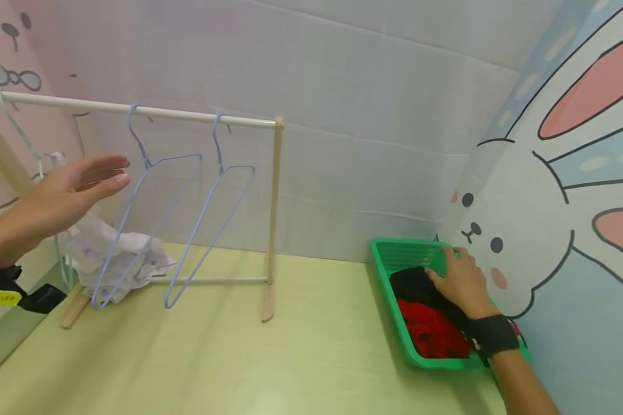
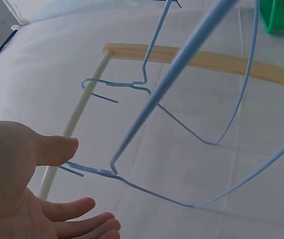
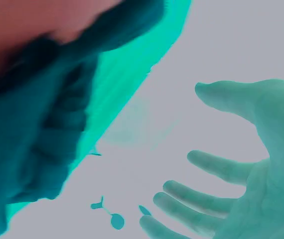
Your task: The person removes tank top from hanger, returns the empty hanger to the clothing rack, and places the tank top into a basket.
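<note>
My left hand (image 1: pixel 75 187) is raised beside the hanging rail, its fingers extended and thumb apart, holding nothing. Just right of it, a blue-purple hanger (image 1: pixel 147 163) hangs from the white rail (image 1: pixel 181 114), and a second hanger (image 1: pixel 221 169) hangs farther along. In the left wrist view, the thumb and fingers overlap the rail near the closer hook. Over the green basket (image 1: pixel 391 305) is my right hand (image 1: pixel 462 282), its fingers spread and loosely bent in the right wrist view. Below it in the basket lie black cloth (image 1: pixel 412 287) and red cloth (image 1: pixel 431 331).
A pale green hanger (image 1: pixel 26 138) hangs at the rail's left, partly behind my left hand. Crumpled white cloth (image 1: pixel 147 253) lies under the rack. A wooden post (image 1: pixel 275 202) supports the rail's right end. The basket stands against the rabbit-patterned wall (image 1: pixel 535 242).
</note>
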{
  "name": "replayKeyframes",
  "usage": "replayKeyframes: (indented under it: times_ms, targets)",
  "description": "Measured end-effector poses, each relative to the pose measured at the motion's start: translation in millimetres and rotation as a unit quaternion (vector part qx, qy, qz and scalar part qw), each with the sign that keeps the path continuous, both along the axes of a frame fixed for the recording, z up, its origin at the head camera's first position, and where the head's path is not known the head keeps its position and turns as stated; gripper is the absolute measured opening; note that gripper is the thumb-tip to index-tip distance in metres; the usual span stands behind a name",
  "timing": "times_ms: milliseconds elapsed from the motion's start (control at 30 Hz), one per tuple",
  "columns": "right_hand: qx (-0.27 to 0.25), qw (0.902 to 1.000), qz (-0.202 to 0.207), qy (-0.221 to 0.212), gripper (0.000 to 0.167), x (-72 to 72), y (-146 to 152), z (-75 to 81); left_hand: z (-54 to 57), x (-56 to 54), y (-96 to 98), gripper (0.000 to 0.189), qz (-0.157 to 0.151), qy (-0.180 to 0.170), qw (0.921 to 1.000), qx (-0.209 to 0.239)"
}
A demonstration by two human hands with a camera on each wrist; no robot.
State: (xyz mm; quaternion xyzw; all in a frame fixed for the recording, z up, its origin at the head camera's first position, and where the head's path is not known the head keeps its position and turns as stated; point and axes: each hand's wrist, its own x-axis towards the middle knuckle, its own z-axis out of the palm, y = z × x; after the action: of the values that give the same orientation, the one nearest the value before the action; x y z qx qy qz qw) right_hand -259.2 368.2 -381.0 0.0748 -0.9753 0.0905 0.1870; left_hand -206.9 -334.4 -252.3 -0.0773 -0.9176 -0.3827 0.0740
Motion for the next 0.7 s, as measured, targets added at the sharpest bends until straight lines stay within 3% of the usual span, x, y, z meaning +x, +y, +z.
replayKeyframes:
  times_ms: [133, 200, 267, 333, 400, 467, 533, 567, 633, 700]
  targets:
    - [-0.012, 0.9990, 0.030, 0.032, 0.065, 1.3, -15.7, 13.2, 2.8, 8.7, 0.7, 0.059, 0.049, 0.063, 0.9951, 0.059]
    - [-0.018, 0.9981, 0.046, 0.038, 0.065, 3.7, -23.4, 20.5, 5.2, 13.0, 3.6, 0.051, 0.085, 0.102, 0.9853, 0.107]
    - [-0.025, 0.9973, 0.061, 0.033, 0.065, 6.7, -33.1, 28.3, 7.9, 17.3, 4.7, 0.044, 0.122, 0.133, 0.9696, 0.165]
    - [-0.035, 0.9963, 0.074, 0.026, 0.065, 8.1, -44.1, 35.0, 8.2, 17.7, -1.1, 0.038, 0.152, 0.162, 0.9472, 0.232]
    - [-0.041, 0.9954, 0.084, 0.022, 0.064, 7.6, -54.7, 39.9, 4.2, 12.3, -14.6, 0.034, 0.159, 0.196, 0.9138, 0.319]
    - [-0.044, 0.9943, 0.094, 0.024, 0.063, 5.2, -63.9, 42.4, -3.0, 4.0, -31.9, 0.031, 0.137, 0.229, 0.8803, 0.392]
    - [-0.045, 0.9934, 0.102, 0.027, 0.063, 2.8, -71.9, 44.1, -11.2, -3.2, -46.8, 0.028, 0.102, 0.248, 0.8520, 0.450]
    - [-0.047, 0.9929, 0.106, 0.029, 0.062, 1.5, -75.4, 44.4, -14.6, -5.6, -52.7, 0.030, 0.091, 0.244, 0.8460, 0.465]
    - [-0.052, 0.9917, 0.114, 0.031, 0.062, -1.5, -82.4, 44.4, -18.6, -5.5, -58.6, 0.027, 0.073, 0.226, 0.8446, 0.480]
    - [-0.061, 0.9899, 0.124, 0.033, 0.062, -5.4, -89.1, 43.3, -20.6, -3.6, -59.5, 0.023, 0.073, 0.204, 0.8580, 0.466]
